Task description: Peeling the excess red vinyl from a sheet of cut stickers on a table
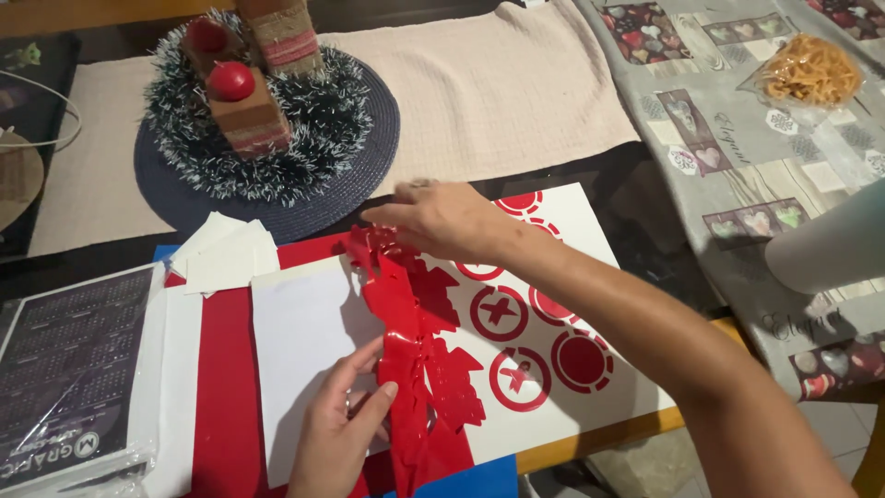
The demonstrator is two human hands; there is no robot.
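A crumpled strip of glossy red vinyl film (419,355) lies across a white backing sheet (309,341), reaching from its upper middle to its lower edge. My right hand (442,219) pinches the strip's top end. At the lower part of the strip my left hand (341,424) grips the film between thumb and fingers. To the right, the same sheet carries several red round cut-out stickers (521,373). A red sheet (221,387) lies under the white one.
A dark round placemat with a tinsel wreath and candle blocks (263,120) stands at the back left on a beige cloth. A wrapped dark pad (69,369) lies at the left. White paper scraps (226,254) sit near it. A bag of orange snacks (811,69) rests at the far right.
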